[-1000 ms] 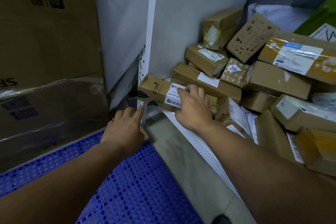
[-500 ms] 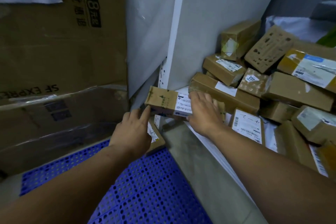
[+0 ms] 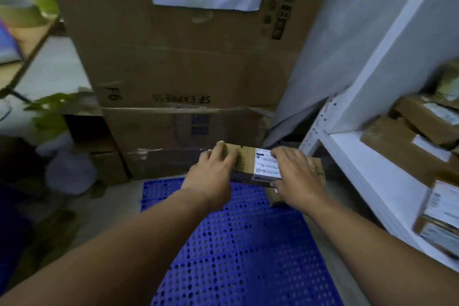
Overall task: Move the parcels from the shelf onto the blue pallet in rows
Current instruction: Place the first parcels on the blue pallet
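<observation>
Hands clasping long parcel (image 3: 250, 165) by both ends, left hand (image 3: 213, 176) and right hand (image 3: 296, 176), over far edge of blue pallet (image 3: 236, 243), above smaller parcel (image 3: 274, 197), big cartons (image 3: 186, 77) just behind, shelf (image 3: 367, 181) rightward.

Shelf parcels (image 3: 407, 149) are blurred and cut off at right; a small box (image 3: 274, 197) is largely hidden under the right hand (image 3: 298, 179).
</observation>
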